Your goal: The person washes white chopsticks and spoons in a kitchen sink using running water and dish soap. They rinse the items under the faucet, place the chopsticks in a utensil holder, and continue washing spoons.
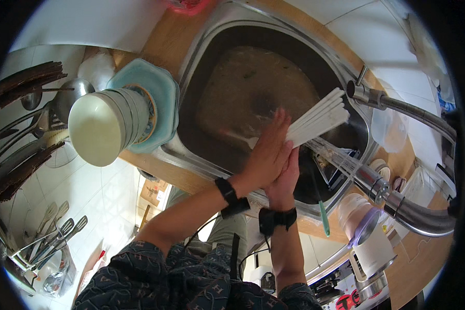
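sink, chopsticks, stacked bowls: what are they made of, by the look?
Sink: brushed stainless steel, grey with a dull sheen along the rim.
Chopsticks, pressed between the left hand and right hand: white, smooth and uniform, likely plastic or melamine.
Stacked bowls: glossy cream glaze, probably ceramic, though melamine can't be ruled out.

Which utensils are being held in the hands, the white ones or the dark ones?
The white chopsticks, pressed between both palms over the sink under running water. The dark chopsticks lie untouched, far left.

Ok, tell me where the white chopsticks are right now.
In the head view, right of centre: the white chopsticks are pressed between both hands over the sink, under the faucet's running water.
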Available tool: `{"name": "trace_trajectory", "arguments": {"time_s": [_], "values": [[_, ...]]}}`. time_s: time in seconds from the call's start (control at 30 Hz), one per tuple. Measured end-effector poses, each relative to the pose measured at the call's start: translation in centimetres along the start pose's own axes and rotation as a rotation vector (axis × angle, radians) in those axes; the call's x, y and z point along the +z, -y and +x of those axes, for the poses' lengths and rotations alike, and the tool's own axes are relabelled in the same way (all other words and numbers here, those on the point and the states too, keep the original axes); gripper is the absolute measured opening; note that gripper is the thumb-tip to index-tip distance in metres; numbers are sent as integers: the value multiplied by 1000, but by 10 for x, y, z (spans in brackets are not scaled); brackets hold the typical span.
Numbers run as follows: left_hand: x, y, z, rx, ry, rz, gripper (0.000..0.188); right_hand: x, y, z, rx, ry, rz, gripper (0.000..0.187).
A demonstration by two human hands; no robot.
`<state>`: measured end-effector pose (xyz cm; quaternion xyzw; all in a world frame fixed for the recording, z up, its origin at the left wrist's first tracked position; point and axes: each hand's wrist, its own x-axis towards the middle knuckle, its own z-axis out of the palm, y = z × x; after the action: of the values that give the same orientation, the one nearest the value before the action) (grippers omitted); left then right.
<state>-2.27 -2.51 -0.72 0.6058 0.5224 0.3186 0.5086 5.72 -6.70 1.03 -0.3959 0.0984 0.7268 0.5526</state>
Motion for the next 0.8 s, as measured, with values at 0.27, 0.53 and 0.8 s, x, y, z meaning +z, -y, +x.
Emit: {"name": "trace_trajectory", "arguments": {"time_s": [0.27,0.53,0.8], "values": [[-11,5,19,-184,-79,129,34,-1,-5,-20,369,57,191,66],[-59,8,18,-60,183,297,26,-12,81,18,-477,-1,-404,62],[-45,-9,29,-168,315,299,19,44,68,12,-586,137,-1176,48]]}}
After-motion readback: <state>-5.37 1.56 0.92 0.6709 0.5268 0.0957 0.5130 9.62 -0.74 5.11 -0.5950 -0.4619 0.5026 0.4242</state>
